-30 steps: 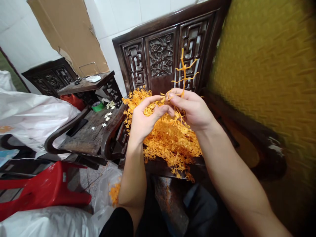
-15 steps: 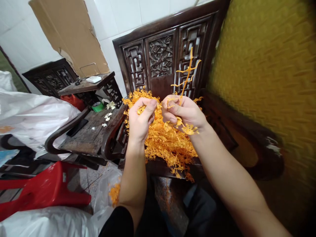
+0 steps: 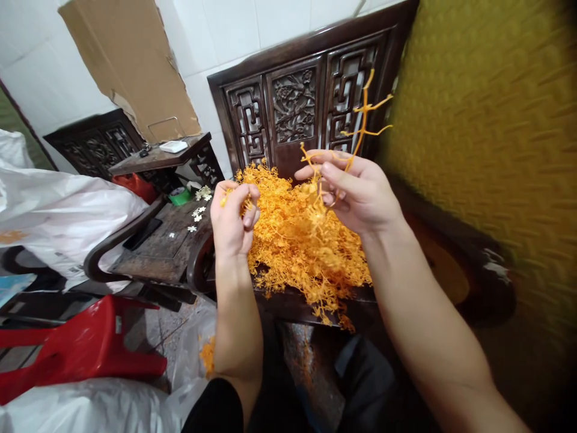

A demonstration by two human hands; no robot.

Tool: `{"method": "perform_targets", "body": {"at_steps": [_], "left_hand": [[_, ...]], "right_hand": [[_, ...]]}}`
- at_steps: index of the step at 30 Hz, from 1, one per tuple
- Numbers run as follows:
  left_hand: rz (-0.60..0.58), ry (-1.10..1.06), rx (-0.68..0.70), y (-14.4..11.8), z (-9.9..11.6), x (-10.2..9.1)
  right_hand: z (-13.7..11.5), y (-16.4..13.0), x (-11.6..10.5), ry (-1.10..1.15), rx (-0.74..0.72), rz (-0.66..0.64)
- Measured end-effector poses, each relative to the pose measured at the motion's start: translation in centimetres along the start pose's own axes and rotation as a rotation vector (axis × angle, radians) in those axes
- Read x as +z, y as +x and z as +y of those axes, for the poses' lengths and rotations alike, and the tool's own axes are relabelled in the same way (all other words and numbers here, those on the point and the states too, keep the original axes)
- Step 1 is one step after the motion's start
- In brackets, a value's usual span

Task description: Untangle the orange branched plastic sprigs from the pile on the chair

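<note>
A heap of orange plastic sprigs (image 3: 288,240) lies on the dark wooden chair in front of me. Just left of the heap, my left hand (image 3: 234,216) is curled closed around small orange plastic pieces (image 3: 224,198), mostly hidden by the fingers. Over the heap's right side, my right hand (image 3: 356,189) pinches a thin, branching orange plastic stem (image 3: 364,114) between thumb and fingers. Its bare upper branches stick up past the hand. Below the right fingers some orange bits are blurred, and I cannot tell whether they hang from the stem.
The chair's carved back (image 3: 295,102) stands behind the heap. Left is another wooden chair (image 3: 157,255) with white flower pieces (image 3: 197,213), green tape (image 3: 180,195) and a dark phone (image 3: 142,233). A red plastic stool (image 3: 90,349) and white bags (image 3: 58,210) are further left. A yellow textured surface (image 3: 487,120) rises at right.
My hands have moved apart, the left one leftward and the right one rightward. The stem has travelled right and up with the right hand, and its fingers have loosened somewhat.
</note>
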State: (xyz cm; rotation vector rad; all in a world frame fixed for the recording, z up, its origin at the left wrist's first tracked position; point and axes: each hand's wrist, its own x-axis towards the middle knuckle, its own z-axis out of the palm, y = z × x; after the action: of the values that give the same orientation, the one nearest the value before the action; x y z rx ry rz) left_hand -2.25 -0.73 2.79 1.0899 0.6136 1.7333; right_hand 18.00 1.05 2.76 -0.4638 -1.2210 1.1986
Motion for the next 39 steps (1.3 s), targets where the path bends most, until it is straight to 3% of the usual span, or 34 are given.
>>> {"method": "perform_targets", "body": {"at_steps": [4,9,12,16,23,28,35,39], "left_hand": [[-0.115,0.154,-0.046,-0.4,-0.8,0.5],[-0.221,0.501,0.021,-0.4,-1.7,0.3],[-0.277,0.605,0.056,-0.4,-1.9,0.6],[-0.340,0.637,0.037,-0.5,-2.0,1.1],[-0.413,0.588,0.069,-1.0,-1.9,1.5],[-0.457,0.591,0.033,-1.2,-2.0,2.0],[-0.497,0.565,0.109,-0.9,-2.2,1.4],[-0.487,0.649,0.146,-1.4,-1.3,1.4]], "right_hand": [[0.0,-0.2,0.0,0.037,0.039,-0.094],[-0.4,-0.7,0.2,0.090,0.070,-0.159],[-0.4,-1.0,0.1,0.097,0.113,-0.230],[0.0,-1.1,0.1,0.071,0.109,-0.266],[0.0,-0.8,0.6,0.081,0.062,-0.178],[-0.1,-0.9,0.4,0.095,0.105,-0.262],[0.3,-0.9,0.1,0.152,0.108,-0.396],[0.2,-0.9,-0.1,0.088,0.053,-0.327]]}}
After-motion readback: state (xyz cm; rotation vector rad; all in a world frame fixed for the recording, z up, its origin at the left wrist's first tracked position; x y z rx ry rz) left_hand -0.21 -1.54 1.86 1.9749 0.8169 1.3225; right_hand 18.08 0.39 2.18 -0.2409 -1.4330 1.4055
